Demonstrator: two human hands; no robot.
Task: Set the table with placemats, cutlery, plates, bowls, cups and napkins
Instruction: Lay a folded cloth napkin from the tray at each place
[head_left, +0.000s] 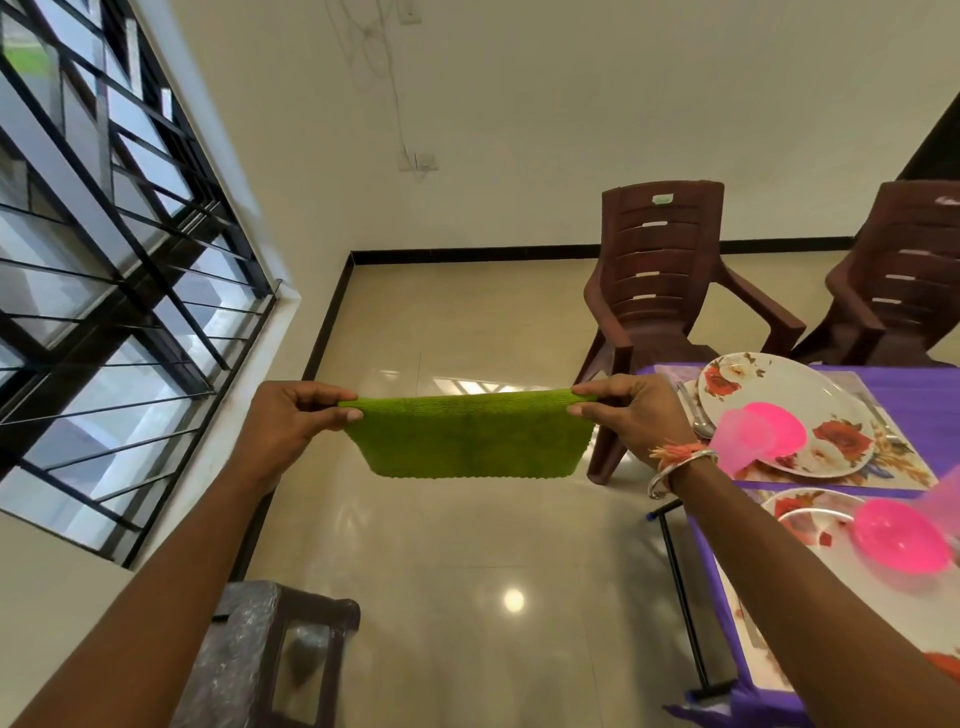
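A green textured napkin (470, 436) hangs stretched in the air over the floor, left of the table. My left hand (293, 415) pinches its upper left corner and my right hand (631, 415) pinches its upper right corner. On the purple-covered table (924, 387) at the right lies a floral placemat (904, 462) with a floral plate (779, 400), a pink bowl (774, 431) and a pink cup (735, 447) on it. Cutlery (696, 415) lies left of that plate. Nearer me sit a second plate (800, 512) and another pink bowl (901, 535).
Two brown plastic chairs (660, 291) (893, 280) stand at the table's far side. A barred window (104, 260) fills the left wall. A dark wrapped piece of furniture (270, 654) is at the bottom left. The glossy tiled floor (467, 571) lies below the napkin.
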